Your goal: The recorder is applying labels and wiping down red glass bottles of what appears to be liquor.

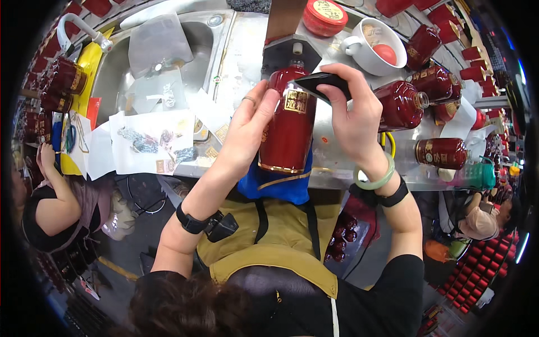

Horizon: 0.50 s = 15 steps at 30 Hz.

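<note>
A dark red glass bottle (285,135) with gold characters is in front of me, its neck pointing away and its base over a blue cloth (275,185) at the counter's near edge. Along the bottle's left side, my left hand (254,121) holds it, thumb on top. My right hand (352,109) is closed on a flat black object (324,84), thumb and fingers pinching its right part. The object's left tip reaches the bottle's shoulder beside the gold lettering; whether it touches the glass I cannot tell. Its exact kind is unclear.
Left is a steel sink (210,56) with a faucet (100,40); papers (154,137) lie at its near edge. Right are a white mug (387,42), a round red tin (325,17) and several red bottles (401,104). One person (64,208) sits left, another (480,222) right.
</note>
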{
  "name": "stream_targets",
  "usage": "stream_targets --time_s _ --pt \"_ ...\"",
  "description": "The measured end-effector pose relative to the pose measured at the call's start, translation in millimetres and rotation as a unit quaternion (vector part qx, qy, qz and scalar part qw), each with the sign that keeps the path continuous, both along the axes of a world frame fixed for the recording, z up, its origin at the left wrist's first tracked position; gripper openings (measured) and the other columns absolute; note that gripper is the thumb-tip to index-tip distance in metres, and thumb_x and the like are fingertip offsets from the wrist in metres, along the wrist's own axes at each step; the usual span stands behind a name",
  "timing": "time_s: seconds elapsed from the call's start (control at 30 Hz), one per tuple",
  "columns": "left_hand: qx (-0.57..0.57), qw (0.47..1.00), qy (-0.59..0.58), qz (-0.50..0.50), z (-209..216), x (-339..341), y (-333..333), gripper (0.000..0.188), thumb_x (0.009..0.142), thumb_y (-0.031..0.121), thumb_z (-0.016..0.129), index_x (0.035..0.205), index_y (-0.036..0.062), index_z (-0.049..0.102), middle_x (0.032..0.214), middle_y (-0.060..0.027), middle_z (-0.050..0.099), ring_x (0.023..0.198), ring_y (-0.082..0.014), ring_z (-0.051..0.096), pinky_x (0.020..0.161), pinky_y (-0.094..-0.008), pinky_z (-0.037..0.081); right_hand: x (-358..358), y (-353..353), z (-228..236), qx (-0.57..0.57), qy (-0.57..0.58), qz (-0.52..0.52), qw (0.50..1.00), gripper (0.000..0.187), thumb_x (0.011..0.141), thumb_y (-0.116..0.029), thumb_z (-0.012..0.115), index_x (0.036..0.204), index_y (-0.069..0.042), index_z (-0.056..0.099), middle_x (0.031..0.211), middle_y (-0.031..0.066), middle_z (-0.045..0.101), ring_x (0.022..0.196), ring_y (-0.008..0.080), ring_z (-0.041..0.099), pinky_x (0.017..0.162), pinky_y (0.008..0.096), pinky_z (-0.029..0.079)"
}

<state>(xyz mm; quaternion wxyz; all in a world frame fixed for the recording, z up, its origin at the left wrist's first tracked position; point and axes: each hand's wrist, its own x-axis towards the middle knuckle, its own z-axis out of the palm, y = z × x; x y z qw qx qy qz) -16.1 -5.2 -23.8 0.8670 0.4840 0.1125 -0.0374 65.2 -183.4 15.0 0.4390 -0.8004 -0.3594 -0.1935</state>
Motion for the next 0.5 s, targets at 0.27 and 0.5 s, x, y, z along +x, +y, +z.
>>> stream_targets --time_s 0.27,0.5 --pt "0.189 0.978 -0.080 0.023 11.8 -10.9 -11.6 0.105 0.075 0.015 0.089 0.153 -0.0095 0.022 0.145 -0.0208 0.047 0.127 -0.0238 0.056 0.106 -0.0356 0.049 -35.3 2.8 -24.0 0.289 0.338 -0.066 0.893 0.024 0.105 -0.012 0.056 0.126 -0.002 0.054 0.104 0.0032 0.063 0.095 0.0060 0.057 0.085 0.0219 0.045" --pt "0.188 0.971 -0.138 0.043 12.9 -10.4 -18.2 0.104 0.077 0.004 0.084 0.155 -0.0101 0.017 0.138 -0.0181 0.054 0.120 -0.0196 0.061 0.102 -0.0332 0.052 -40.0 11.7 -9.7 0.291 0.296 -0.063 0.908 0.024 0.107 -0.014 0.053 0.129 -0.005 0.053 0.099 -0.0027 0.062 0.079 -0.0008 0.053 0.060 0.0139 0.040"
